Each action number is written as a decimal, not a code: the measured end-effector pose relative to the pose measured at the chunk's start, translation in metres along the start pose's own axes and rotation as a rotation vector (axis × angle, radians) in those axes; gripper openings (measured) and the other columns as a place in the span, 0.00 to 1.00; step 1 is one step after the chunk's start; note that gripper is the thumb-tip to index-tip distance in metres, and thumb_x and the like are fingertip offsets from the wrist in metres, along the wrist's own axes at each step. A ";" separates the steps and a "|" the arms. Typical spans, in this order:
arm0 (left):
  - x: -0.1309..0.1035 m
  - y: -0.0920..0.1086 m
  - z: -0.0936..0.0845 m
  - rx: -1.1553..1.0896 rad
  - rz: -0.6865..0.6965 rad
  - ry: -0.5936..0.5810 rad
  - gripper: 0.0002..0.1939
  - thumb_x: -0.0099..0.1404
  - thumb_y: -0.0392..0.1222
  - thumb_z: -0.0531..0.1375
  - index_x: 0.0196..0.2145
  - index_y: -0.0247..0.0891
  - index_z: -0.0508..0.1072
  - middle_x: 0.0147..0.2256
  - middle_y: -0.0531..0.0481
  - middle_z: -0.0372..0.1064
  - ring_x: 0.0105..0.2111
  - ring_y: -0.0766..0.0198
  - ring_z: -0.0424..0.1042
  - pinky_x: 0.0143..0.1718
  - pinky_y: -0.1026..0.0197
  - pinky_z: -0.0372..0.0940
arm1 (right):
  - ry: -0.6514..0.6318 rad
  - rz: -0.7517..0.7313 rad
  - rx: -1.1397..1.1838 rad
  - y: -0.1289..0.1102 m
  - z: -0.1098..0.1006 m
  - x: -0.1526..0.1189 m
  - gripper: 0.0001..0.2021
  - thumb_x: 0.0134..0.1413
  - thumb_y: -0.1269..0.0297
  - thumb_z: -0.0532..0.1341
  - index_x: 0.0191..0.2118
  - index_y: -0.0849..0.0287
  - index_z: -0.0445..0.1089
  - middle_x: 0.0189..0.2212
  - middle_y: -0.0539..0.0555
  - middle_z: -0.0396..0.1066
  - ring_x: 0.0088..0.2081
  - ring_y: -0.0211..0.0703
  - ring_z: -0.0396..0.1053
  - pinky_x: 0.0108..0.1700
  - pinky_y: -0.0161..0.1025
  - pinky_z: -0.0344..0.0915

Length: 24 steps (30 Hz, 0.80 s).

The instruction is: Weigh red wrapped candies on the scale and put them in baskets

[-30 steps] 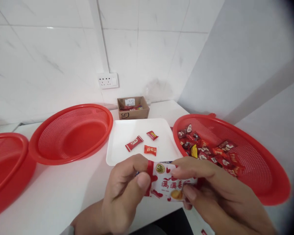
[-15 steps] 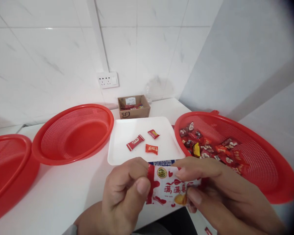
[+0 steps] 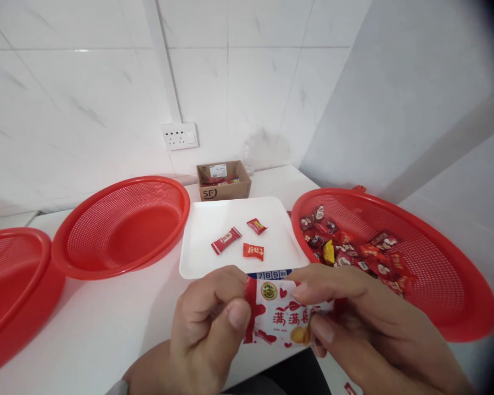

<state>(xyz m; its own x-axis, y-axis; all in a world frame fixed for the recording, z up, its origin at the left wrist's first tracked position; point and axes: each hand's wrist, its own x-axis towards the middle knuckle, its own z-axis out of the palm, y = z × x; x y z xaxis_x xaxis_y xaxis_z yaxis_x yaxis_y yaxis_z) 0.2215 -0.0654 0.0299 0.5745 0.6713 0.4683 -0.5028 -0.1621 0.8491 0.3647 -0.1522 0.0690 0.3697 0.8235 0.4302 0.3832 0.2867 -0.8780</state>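
A red-and-white snack packet (image 3: 278,315) with hearts and a biscuit picture is held up level in front of me. My left hand (image 3: 212,329) pinches its left end between thumb and bent forefinger. At the other end, the thumb and fingers of my right hand (image 3: 366,323) grip it, covering that edge. Behind the packet a white tray (image 3: 201,219) lies on the table, bearing a long red wrapped sweet (image 3: 226,241), a small red one (image 3: 256,225) and an orange-red one (image 3: 253,251). Part of a blue strip with digits (image 3: 271,275) shows just above the packet.
To the right stands a red perforated basket (image 3: 448,274) with several wrapped sweets. Two more red baskets (image 3: 119,269) (image 3: 28,307) stand at the left. A cardboard box (image 3: 226,191) with packets sits by the tiled wall, below a socket (image 3: 180,136).
The whole view has shifted very slightly. Both hands keep the same hold on the packet, and the sweets on the tray have not moved.
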 end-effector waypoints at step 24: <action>0.002 0.009 0.008 -0.013 -0.225 0.033 0.09 0.65 0.45 0.56 0.29 0.38 0.69 0.25 0.51 0.60 0.22 0.71 0.58 0.20 0.67 0.54 | -0.057 0.120 0.106 0.001 0.000 -0.003 0.21 0.48 0.78 0.58 0.43 0.43 0.70 0.20 0.45 0.66 0.18 0.33 0.64 0.15 0.24 0.63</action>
<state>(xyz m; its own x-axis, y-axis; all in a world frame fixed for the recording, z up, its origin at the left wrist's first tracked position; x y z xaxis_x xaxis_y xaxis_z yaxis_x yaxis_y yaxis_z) 0.2230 -0.0712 0.0399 0.6516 0.7129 0.2591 -0.3728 0.0036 0.9279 0.3644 -0.1542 0.0670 0.3573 0.8807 0.3108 0.2468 0.2319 -0.9409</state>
